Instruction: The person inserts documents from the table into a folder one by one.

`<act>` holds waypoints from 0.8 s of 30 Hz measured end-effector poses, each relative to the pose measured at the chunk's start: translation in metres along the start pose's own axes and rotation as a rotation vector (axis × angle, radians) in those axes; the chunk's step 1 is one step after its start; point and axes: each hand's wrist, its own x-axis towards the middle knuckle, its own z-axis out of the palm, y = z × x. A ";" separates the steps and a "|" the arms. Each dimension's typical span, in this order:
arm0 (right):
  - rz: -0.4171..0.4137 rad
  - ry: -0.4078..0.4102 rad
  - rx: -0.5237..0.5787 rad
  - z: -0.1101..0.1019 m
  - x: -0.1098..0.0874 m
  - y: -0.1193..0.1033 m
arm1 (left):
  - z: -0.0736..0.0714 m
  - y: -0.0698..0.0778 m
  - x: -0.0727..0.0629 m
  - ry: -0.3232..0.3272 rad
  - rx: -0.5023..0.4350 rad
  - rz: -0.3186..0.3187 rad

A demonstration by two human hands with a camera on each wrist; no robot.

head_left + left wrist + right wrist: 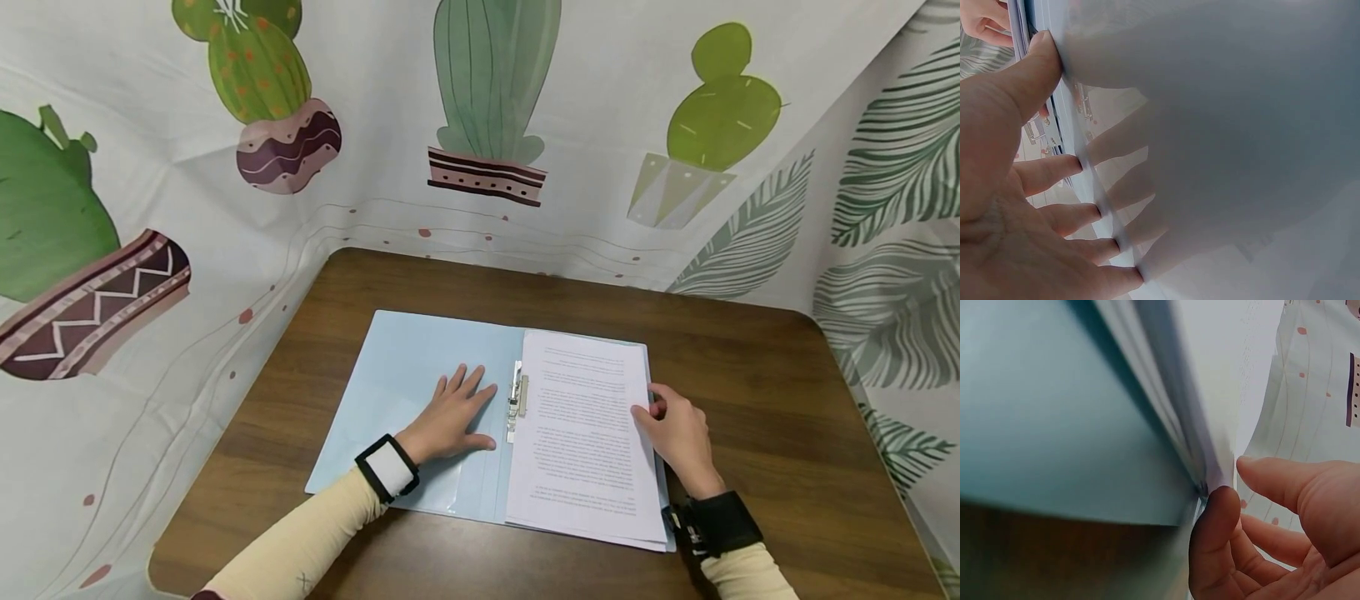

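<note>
A light blue folder (pixel 420 346) lies opened out on the table, with a metal clip (pixel 514 404) along its spine. On its right side rests a stack of printed papers (pixel 581 425). My left hand (pixel 447 421) presses on the left inside cover, fingers spread and straight; in the left wrist view its fingertips touch the glossy surface (pixel 1260 156), which mirrors them. At the stack's right edge, my right hand (pixel 681 429) pinches the papers with curled fingers, thumb on the top page. The right wrist view shows the index fingertip (pixel 1222 503) against the layered sheet edges.
The brown wooden table (pixel 480 287) has rounded corners. Behind it and at both sides hangs a white cloth (pixel 375 117) printed with cacti and leaves. Black bands (pixel 726 523) with devices are strapped around both wrists, over cream sleeves.
</note>
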 end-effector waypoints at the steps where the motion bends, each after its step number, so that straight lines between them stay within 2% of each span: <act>1: -0.006 0.005 0.001 -0.001 -0.001 0.000 | 0.000 0.000 0.000 0.002 0.000 0.002; 5: -0.044 0.022 0.000 -0.005 -0.006 0.001 | -0.001 0.001 0.001 0.001 -0.001 0.012; 8: -0.110 0.017 -0.016 -0.009 -0.013 -0.001 | -0.003 0.000 0.000 -0.005 -0.012 0.015; 17: -0.378 -0.135 -0.076 -0.009 -0.042 -0.002 | -0.003 -0.002 0.003 -0.020 -0.023 0.002; 24: -0.434 -0.131 -0.115 -0.004 -0.060 0.006 | -0.003 0.000 0.007 -0.017 -0.023 0.008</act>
